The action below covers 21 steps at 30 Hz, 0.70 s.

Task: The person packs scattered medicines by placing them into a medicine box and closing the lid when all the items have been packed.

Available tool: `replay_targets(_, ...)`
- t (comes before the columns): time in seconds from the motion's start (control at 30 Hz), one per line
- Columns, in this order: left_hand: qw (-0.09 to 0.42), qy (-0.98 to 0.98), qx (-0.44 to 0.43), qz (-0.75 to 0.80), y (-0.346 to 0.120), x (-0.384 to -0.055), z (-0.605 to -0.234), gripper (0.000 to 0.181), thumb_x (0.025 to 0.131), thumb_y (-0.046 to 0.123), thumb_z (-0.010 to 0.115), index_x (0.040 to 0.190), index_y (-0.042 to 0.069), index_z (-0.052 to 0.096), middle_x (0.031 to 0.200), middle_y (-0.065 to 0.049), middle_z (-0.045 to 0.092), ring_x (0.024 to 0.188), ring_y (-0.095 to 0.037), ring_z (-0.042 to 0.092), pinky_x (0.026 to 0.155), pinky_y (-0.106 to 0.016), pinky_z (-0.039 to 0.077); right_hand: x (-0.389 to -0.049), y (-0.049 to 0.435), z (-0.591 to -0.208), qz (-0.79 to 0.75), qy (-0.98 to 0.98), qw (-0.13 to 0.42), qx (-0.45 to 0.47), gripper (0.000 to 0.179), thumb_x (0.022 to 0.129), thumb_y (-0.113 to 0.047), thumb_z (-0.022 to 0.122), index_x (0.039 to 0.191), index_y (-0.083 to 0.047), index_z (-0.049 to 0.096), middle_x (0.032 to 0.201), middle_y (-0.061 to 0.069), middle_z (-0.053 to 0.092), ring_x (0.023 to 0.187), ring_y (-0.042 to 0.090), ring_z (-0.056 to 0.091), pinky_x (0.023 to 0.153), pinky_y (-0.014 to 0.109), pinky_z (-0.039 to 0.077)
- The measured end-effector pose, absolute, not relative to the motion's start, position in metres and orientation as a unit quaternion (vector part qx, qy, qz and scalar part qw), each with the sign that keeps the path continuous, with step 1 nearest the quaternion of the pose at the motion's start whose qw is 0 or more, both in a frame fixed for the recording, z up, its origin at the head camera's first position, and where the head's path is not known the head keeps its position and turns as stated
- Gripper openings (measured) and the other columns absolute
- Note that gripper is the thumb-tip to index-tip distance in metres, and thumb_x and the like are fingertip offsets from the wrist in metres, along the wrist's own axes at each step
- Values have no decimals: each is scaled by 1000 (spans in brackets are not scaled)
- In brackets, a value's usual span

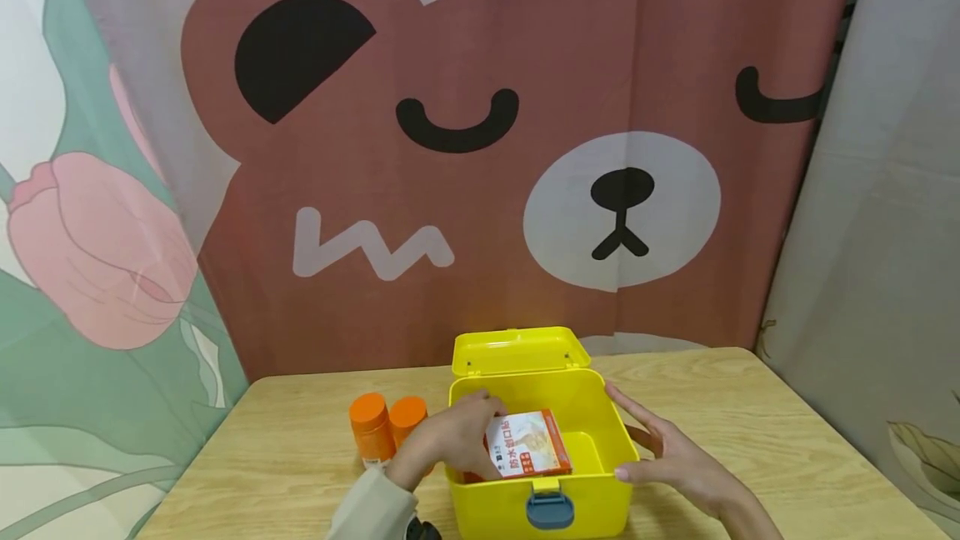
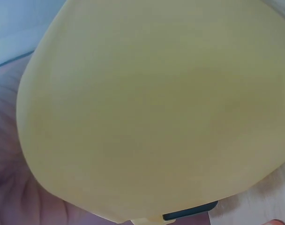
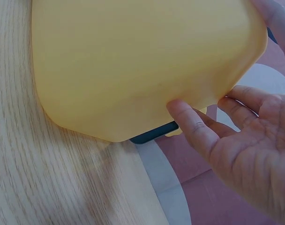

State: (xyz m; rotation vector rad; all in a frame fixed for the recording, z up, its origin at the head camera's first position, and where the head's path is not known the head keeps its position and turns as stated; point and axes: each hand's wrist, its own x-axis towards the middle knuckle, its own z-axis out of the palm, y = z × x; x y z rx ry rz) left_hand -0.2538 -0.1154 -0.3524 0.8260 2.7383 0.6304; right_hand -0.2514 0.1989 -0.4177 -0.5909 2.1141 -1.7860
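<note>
A yellow storage box (image 1: 542,508) with its lid (image 1: 522,352) raised stands at the table's front in the head view. Inside it, my left hand (image 1: 463,433) grips the left end of a white and red adhesive bandage box (image 1: 529,443), thumb on the near side. Part of that pack is hidden behind the hand. My right hand (image 1: 678,458) rests on the storage box's right side, fingers spread, thumb near the front corner. In the right wrist view the thumb (image 3: 182,112) touches the yellow wall. Yellow plastic (image 2: 147,112) fills most of the left wrist view.
Two orange-capped bottles (image 1: 371,432) stand just left of the storage box, one partly behind my left forearm. A blue-grey latch (image 1: 550,511) sits on the box's front. The wooden table (image 1: 757,432) ends at a bear-print curtain (image 1: 480,307).
</note>
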Motion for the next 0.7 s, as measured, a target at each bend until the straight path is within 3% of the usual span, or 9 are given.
replay_targets(0.37, 125, 940, 268, 168, -112, -256, -352, 55, 70, 31, 89, 113, 10, 61, 92, 6, 48, 83, -8, 44, 73, -23, 44, -251, 199, -417, -622, 738, 157, -208, 89, 91, -21, 68, 157, -17, 9, 161, 12, -2, 135, 55, 19, 96, 57, 44)
replay_targets(0.7, 148, 956, 232, 104, -102, -258, -351, 46, 72, 23, 88, 107, 13, 61, 89, 6, 48, 81, -10, 45, 73, -24, 46, -251, 200, -417, -621, 738, 159, -212, 87, 92, -20, 66, 157, -16, 9, 161, 13, -1, 134, 56, 18, 97, 58, 43)
